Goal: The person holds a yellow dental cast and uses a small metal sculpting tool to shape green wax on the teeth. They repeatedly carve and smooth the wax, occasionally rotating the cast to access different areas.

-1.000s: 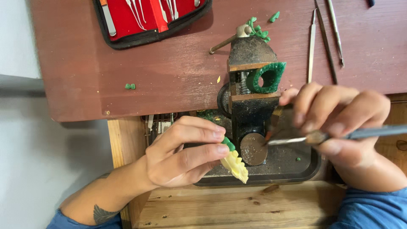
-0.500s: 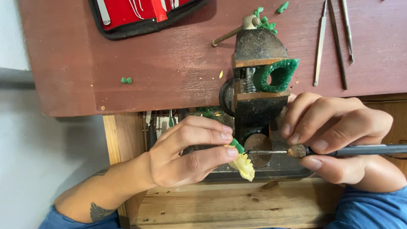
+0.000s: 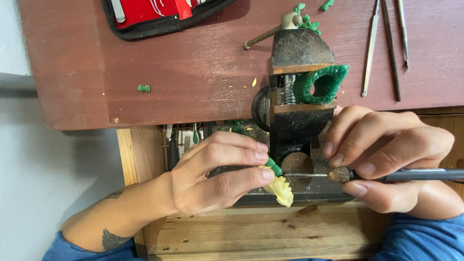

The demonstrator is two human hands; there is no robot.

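My left hand (image 3: 212, 174) pinches a small wax piece (image 3: 280, 186), pale yellow with a toothed edge and a green stub at its top, between thumb and forefinger. My right hand (image 3: 386, 154) holds a thin pen-like tool (image 3: 411, 175) with a dark handle and a metal needle tip; the tip points left and ends right at the green stub. Both hands hover over a dark metal tray (image 3: 299, 195) in front of a small bench vise (image 3: 299, 96). The vise clamps a green wax ring (image 3: 321, 84).
A reddish wooden bench top (image 3: 169, 72) carries a red tool case (image 3: 159, 14) at the back, several slim metal tools (image 3: 386, 43) at the right and green wax scraps (image 3: 143, 88). Below it sits a light wooden shelf (image 3: 251, 232).
The view has shifted slightly. My right hand has brought the tool's tip leftward from about the vise knob to the green stub of the wax piece. My left hand holds almost still.
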